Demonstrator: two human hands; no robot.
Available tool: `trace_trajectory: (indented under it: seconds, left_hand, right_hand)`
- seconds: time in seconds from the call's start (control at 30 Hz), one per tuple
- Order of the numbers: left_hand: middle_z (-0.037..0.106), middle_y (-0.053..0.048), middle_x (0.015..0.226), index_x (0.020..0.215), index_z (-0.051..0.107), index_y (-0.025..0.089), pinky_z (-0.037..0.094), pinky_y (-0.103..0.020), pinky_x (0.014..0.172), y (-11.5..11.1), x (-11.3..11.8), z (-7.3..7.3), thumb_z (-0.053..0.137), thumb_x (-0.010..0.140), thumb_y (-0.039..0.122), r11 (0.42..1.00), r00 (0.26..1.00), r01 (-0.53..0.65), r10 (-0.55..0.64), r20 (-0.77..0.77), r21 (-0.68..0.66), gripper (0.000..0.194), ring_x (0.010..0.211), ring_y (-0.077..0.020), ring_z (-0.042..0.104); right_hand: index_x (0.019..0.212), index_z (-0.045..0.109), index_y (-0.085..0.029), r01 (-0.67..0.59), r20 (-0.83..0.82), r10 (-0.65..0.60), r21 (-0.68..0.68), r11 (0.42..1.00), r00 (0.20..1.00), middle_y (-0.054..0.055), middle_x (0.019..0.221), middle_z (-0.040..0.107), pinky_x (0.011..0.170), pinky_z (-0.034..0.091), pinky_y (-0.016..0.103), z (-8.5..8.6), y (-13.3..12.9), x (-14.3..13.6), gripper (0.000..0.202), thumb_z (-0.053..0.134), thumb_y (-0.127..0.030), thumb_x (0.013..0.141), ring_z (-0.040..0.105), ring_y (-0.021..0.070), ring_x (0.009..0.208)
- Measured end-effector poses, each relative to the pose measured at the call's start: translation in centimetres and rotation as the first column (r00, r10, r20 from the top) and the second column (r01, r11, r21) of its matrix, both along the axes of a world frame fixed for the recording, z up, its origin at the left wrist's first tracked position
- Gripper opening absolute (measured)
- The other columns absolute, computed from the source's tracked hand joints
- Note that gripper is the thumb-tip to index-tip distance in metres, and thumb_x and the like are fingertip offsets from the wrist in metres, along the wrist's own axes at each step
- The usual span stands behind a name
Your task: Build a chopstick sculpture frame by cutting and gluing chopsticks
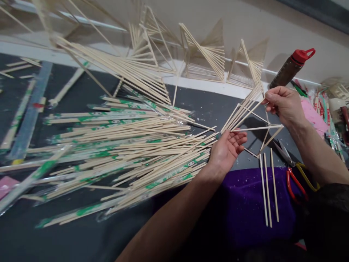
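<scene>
A small open frame of wooden chopsticks (256, 128) stands on the dark table, with several slanting chopsticks (242, 104) fanned along its upper left side. My right hand (283, 105) pinches the upper end of one chopstick (252, 110) between thumb and fingertips. At the lower left corner of the frame is my left hand (227, 148), palm turned up and fingers curled; its thumb and index finger close around the lower end of that chopstick. Three loose chopsticks (268, 189) lie on purple cloth (240, 203) below the frame.
A big heap of loose and wrapped chopsticks (131, 145) spreads over the left. Finished twisted chopstick frames (207, 54) line the wall. Scissors (291, 163) lie at right, below a red-capped bottle (289, 69) and pink paper (313, 116). A long ruler (32, 112) is far left.
</scene>
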State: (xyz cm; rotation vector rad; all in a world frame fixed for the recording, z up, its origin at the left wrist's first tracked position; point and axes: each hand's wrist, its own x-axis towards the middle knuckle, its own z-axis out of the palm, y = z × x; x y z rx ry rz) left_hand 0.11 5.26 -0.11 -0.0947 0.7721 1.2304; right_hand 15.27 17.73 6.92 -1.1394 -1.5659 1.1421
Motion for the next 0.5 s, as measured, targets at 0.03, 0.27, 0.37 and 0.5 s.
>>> trace_trajectory:
  seconds: [0.03,0.27,0.37,0.5]
  left_hand:
    - [0.069,-0.010,0.080,0.082,0.063,0.011,0.045,-0.020,0.048,-0.01,-0.01,-0.04,0.038,0.099,0.030,1.000,1.000,0.002,-0.002,-0.001,0.002,0.035,0.064,-0.0118,0.063]
    - [0.067,-0.008,0.075,0.083,0.063,0.011,0.043,-0.018,0.045,-0.10,-0.02,-0.07,0.038,0.099,0.028,1.000,1.000,0.001,-0.001,-0.005,0.017,0.035,0.058,-0.0104,0.061]
    - [0.066,-0.007,0.072,0.084,0.063,0.011,0.043,-0.018,0.044,-0.18,0.02,0.01,0.037,0.099,0.027,1.000,1.000,-0.002,0.002,-0.006,0.021,0.034,0.054,-0.0096,0.060]
    - [0.066,-0.007,0.070,0.086,0.062,0.010,0.042,-0.018,0.043,-0.25,0.09,0.08,0.038,0.099,0.026,0.999,1.000,-0.014,0.014,-0.021,0.032,0.032,0.053,-0.0096,0.059]
  right_hand:
    - [0.067,0.063,-0.019,-0.001,-0.002,0.001,-0.002,1.000,1.000,0.003,0.064,0.067,0.035,0.032,0.020,-0.10,-0.02,0.03,0.014,0.073,-0.026,0.075,0.053,0.0062,0.043]
    - [0.068,0.063,-0.018,-0.009,-0.011,0.009,-0.003,1.000,1.000,0.003,0.065,0.068,0.035,0.032,0.020,-0.44,-0.17,0.24,0.013,0.072,-0.025,0.074,0.053,0.0059,0.043]
    - [0.069,0.062,-0.018,-0.009,0.009,0.009,0.002,1.000,1.000,0.003,0.066,0.068,0.035,0.032,0.018,-0.35,-0.12,0.21,0.015,0.073,-0.028,0.073,0.054,0.0055,0.044]
    - [0.069,0.062,-0.017,-0.011,0.008,0.011,-0.002,1.000,1.000,0.002,0.064,0.068,0.035,0.033,0.017,-0.38,0.03,0.19,0.018,0.075,-0.030,0.070,0.055,0.0053,0.043]
